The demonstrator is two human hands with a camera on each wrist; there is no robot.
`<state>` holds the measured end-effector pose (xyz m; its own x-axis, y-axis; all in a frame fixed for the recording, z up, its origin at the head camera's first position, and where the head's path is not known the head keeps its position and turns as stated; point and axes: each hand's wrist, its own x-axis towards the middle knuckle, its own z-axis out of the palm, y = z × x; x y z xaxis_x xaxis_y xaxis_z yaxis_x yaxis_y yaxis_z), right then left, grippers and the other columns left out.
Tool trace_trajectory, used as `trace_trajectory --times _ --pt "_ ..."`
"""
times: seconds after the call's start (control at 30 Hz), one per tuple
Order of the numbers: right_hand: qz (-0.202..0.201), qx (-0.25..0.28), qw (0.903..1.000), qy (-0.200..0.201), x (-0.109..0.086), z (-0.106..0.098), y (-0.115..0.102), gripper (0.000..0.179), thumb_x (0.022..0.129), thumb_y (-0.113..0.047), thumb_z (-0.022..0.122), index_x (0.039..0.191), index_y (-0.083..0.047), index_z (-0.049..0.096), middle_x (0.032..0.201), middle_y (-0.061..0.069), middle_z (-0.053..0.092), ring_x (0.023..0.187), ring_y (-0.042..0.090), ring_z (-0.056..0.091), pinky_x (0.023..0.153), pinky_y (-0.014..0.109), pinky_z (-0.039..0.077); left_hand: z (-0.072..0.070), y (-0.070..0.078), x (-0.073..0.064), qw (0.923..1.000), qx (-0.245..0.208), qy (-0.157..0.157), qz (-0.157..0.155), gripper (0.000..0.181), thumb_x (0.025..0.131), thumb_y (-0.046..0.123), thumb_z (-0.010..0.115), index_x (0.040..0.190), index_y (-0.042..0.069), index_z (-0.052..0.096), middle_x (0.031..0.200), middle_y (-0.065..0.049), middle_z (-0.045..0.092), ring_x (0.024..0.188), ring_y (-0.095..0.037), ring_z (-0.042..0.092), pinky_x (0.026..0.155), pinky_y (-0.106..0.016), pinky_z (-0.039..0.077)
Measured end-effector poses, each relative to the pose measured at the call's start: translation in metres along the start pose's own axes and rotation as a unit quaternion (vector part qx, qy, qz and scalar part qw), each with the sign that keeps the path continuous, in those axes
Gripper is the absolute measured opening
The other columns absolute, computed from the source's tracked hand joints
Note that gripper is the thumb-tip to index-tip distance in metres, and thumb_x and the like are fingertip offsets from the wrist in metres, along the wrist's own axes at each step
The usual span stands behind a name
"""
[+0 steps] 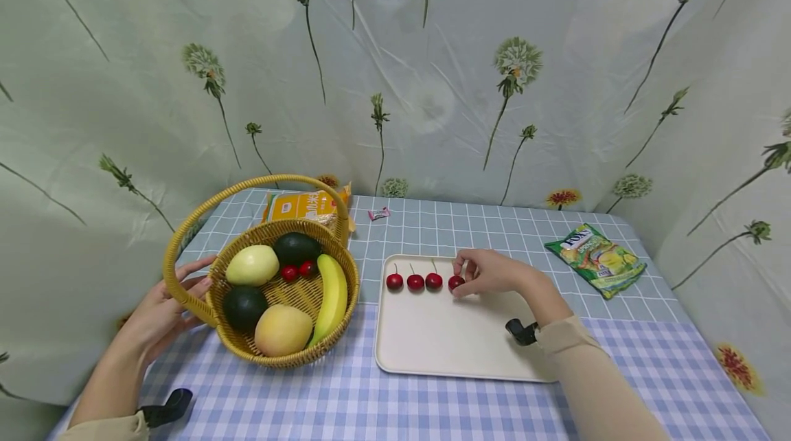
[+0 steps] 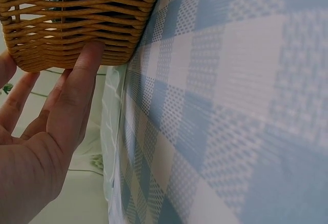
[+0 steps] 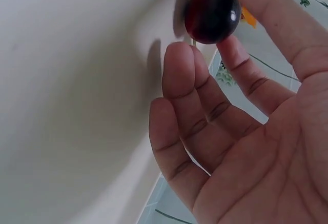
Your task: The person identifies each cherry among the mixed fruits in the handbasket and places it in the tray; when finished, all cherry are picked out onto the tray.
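My right hand (image 1: pixel 489 272) pinches a dark red cherry (image 3: pixel 212 15) between thumb and index finger, at or just above the cream tray (image 1: pixel 457 348). Left of it, three red cherries (image 1: pixel 416 283) with upright stems line the tray's back edge. My left hand (image 1: pixel 162 310) touches the left side of a yellow woven basket (image 1: pixel 281 360), its fingertips against the weave (image 2: pixel 77 29). Inside the basket are a banana (image 1: pixel 332 293), a peach-coloured fruit (image 1: pixel 284 330), a pale green fruit (image 1: pixel 253 265), two dark green fruits (image 1: pixel 244 308) and two small red cherries (image 1: pixel 289 273).
The basket's tall handle (image 1: pixel 213 200) arches over its left and back. Behind the basket lies an orange packet (image 1: pixel 303 207), with a small pink candy (image 1: pixel 379 213) beside it. A green Fox's bag (image 1: pixel 596 260) lies at the back right. Patterned curtains (image 1: pixel 432 84) enclose the checked table.
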<state>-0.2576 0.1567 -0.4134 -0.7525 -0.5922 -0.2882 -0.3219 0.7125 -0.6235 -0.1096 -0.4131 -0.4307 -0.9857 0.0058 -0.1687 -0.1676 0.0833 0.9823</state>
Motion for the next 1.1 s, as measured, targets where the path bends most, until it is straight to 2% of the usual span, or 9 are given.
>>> trace_trajectory --times 0.17,0.43,0.57,0.8,0.93,1.1 --pt "-0.010 0.006 0.9999 -0.002 0.001 0.000 0.002 0.033 0.091 -0.024 0.087 0.110 -0.010 0.063 0.085 0.001 0.060 0.075 0.014 0.057 0.070 0.029 0.046 0.000 -0.001 0.000 1.0000 0.000 0.001 -0.004 0.047 0.114 0.021 0.055 0.158 0.034 0.048 0.116 0.019 0.070 0.103 -0.003 0.069 0.081 -0.030 0.061" --pt "0.000 0.003 1.0000 0.005 0.003 -0.001 0.000 0.037 0.094 -0.029 0.084 0.116 -0.010 0.062 0.082 0.002 0.061 0.070 0.015 0.056 0.068 0.030 0.045 0.000 -0.002 -0.001 1.0000 -0.001 0.001 -0.004 0.048 0.113 0.022 0.055 0.159 0.033 0.047 0.117 0.020 0.070 0.104 -0.002 0.069 0.081 -0.030 0.060" --pt "-0.015 -0.005 0.9998 0.015 0.003 -0.008 -0.007 0.038 0.097 -0.031 0.081 0.120 -0.008 0.062 0.081 0.002 0.060 0.072 0.015 0.054 0.068 0.031 0.044 0.000 -0.001 0.000 1.0000 -0.001 0.001 -0.005 0.048 0.113 0.022 0.056 0.160 0.033 0.046 0.117 0.019 0.070 0.105 -0.003 0.070 0.081 -0.029 0.060" --pt "-0.056 -0.024 0.9979 0.023 0.008 -0.013 -0.043 0.034 0.099 -0.030 0.078 0.122 -0.008 0.064 0.085 0.002 0.060 0.075 0.015 0.054 0.071 0.032 0.046 0.001 0.000 0.001 1.0000 -0.002 0.001 -0.003 0.048 0.113 0.022 0.056 0.160 0.032 0.046 0.118 0.020 0.070 0.104 -0.003 0.070 0.081 -0.030 0.060" --pt "-0.083 -0.032 0.9960 0.011 0.015 -0.014 -0.073 0.032 0.101 -0.031 0.076 0.125 -0.011 0.066 0.091 0.003 0.064 0.076 0.016 0.057 0.072 0.032 0.049 0.000 0.000 0.001 1.0000 -0.006 0.001 -0.003 0.048 0.113 0.022 0.056 0.159 0.033 0.046 0.119 0.021 0.070 0.104 -0.003 0.070 0.082 -0.030 0.061" --pt "-0.131 -0.051 0.9899 -0.009 0.031 -0.008 -0.109 0.029 0.103 -0.033 0.075 0.125 -0.016 0.067 0.100 0.002 0.070 0.084 0.016 0.063 0.080 0.032 0.053 0.000 0.000 0.000 1.0000 -0.006 0.001 -0.005 0.048 0.113 0.023 0.056 0.159 0.033 0.046 0.119 0.021 0.070 0.105 -0.002 0.069 0.082 -0.030 0.061"
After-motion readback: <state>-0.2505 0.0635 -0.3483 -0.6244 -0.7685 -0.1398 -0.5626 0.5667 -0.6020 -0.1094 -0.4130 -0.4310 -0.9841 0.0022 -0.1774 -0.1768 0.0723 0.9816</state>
